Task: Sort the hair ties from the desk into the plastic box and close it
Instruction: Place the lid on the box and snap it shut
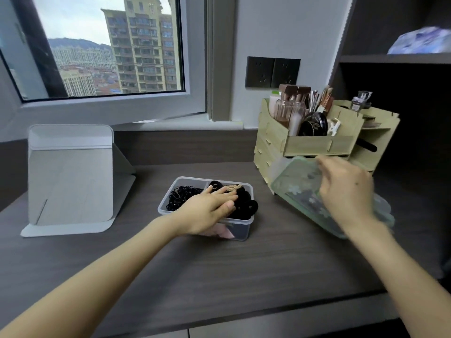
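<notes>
A clear plastic box (240, 229) with compartments stands open on the dark desk. Thin black hair ties (181, 195) fill its back left compartment; thick black hair ties (246, 203) and a tan one (234, 187) are heaped on the right. My left hand (207, 211) lies flat on that heap, fingers spread. My right hand (346, 191) rests on the green translucent lid (300, 186), which leans tilted against the wooden organizer. Motion blur hides whether the fingers grip the lid.
A pale wooden organizer (310, 143) with brushes and bottles stands at the back right, right behind the lid. A grey folding stand (70, 176) sits at the left. Dark shelving (395, 59) rises on the right. A window is behind the desk.
</notes>
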`<control>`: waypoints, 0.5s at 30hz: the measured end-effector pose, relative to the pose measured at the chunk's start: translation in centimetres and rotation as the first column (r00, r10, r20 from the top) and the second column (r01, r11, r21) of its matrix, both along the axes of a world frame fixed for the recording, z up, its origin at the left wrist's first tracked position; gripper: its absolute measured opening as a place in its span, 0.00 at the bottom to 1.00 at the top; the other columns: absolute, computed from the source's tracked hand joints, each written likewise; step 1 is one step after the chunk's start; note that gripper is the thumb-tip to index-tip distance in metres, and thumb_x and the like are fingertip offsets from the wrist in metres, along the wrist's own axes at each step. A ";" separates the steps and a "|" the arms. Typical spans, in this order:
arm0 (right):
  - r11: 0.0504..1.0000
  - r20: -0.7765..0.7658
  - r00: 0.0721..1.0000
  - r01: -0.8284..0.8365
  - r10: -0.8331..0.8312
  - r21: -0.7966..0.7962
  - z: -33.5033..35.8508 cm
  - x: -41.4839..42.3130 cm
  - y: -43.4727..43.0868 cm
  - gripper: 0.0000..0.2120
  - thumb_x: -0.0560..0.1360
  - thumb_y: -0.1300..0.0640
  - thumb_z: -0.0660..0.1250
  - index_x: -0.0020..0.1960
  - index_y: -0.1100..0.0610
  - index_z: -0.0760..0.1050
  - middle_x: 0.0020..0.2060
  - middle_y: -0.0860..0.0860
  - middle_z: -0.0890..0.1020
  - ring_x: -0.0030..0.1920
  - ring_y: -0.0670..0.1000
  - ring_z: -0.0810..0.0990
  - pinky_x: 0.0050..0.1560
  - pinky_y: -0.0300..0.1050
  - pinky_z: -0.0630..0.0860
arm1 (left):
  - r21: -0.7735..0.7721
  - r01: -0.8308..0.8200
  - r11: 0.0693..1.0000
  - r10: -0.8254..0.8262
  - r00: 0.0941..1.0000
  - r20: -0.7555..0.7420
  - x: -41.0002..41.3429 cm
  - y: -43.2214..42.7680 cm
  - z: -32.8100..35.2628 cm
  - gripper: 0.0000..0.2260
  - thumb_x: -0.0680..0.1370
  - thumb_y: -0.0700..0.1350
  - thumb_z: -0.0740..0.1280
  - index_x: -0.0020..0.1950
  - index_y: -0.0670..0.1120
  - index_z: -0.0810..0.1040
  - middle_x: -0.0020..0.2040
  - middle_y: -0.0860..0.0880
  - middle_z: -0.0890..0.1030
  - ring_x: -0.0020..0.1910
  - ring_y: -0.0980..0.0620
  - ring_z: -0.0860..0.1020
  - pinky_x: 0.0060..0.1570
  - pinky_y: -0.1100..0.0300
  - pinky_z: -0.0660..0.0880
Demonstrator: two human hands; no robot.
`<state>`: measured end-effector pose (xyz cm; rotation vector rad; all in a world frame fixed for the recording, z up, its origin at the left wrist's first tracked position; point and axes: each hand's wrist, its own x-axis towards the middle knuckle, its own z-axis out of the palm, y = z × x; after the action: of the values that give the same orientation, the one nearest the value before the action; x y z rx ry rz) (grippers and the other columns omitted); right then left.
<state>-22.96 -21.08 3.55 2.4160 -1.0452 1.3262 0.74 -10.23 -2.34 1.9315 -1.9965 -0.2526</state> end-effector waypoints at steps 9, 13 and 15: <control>0.901 0.309 0.890 -0.397 0.334 0.172 9.1 2.8 -0.5 0.11 0.74 0.64 0.63 0.51 0.56 0.81 0.43 0.46 0.82 0.46 0.47 0.80 0.49 0.40 0.74 | -0.286 -0.358 0.889 0.096 0.756 -0.648 2.8 2.0 5.2 0.16 0.79 0.51 0.59 0.64 0.46 0.74 0.62 0.51 0.78 0.61 0.57 0.75 0.58 0.66 0.69; 0.714 0.269 0.846 -0.532 0.460 0.456 10.6 7.7 -1.0 0.11 0.74 0.65 0.63 0.44 0.54 0.82 0.40 0.51 0.85 0.38 0.45 0.82 0.37 0.35 0.78 | -0.255 -0.250 0.934 -0.093 0.521 -0.849 2.8 2.6 7.2 0.18 0.73 0.55 0.64 0.55 0.45 0.78 0.46 0.49 0.84 0.44 0.52 0.82 0.44 0.59 0.80; 0.648 0.197 0.834 -0.529 0.515 0.547 9.8 10.2 -0.9 0.13 0.73 0.65 0.64 0.39 0.51 0.81 0.36 0.48 0.85 0.34 0.40 0.81 0.36 0.34 0.76 | -0.262 -0.264 0.928 -0.087 0.530 -0.843 2.7 2.9 7.4 0.11 0.72 0.52 0.67 0.47 0.46 0.80 0.37 0.51 0.84 0.36 0.55 0.82 0.35 0.63 0.79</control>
<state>-12.77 -22.01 13.35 3.3884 -0.8737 1.3151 3.40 -7.34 5.08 1.2535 -1.1493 -0.6158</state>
